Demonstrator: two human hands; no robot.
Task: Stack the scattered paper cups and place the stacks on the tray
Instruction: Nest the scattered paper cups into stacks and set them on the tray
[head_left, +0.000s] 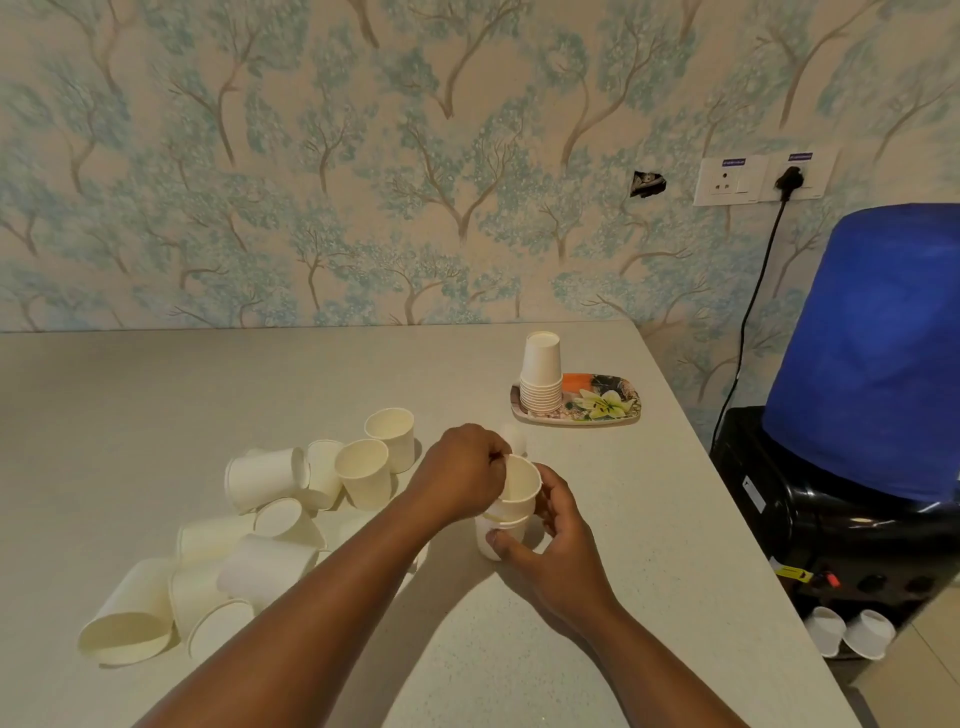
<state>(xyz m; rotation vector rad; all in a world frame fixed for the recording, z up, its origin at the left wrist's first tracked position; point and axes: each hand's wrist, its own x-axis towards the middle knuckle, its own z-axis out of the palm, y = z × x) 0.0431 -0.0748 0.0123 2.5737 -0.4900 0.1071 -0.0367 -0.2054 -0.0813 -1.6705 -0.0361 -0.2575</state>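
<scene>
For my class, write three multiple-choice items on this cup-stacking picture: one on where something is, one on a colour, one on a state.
1. Where does the finished stack of cups stand?
A. on the left end of the tray
B. on the floor
C. beside the wall socket

2. What colour is the cover on the water dispenser's bottle?
A. red
B. blue
C. green

3. What is the left hand doing?
A. lying flat on the table
B. pinching the rim of the top cup
C. resting on the tray

Answers:
1 A, the inverted stack stands on the floral tray's left end.
2 B, the cover over the bottle is plainly blue.
3 B, its fingers pinch the cup's rim while the right hand holds the cups beneath it.
</scene>
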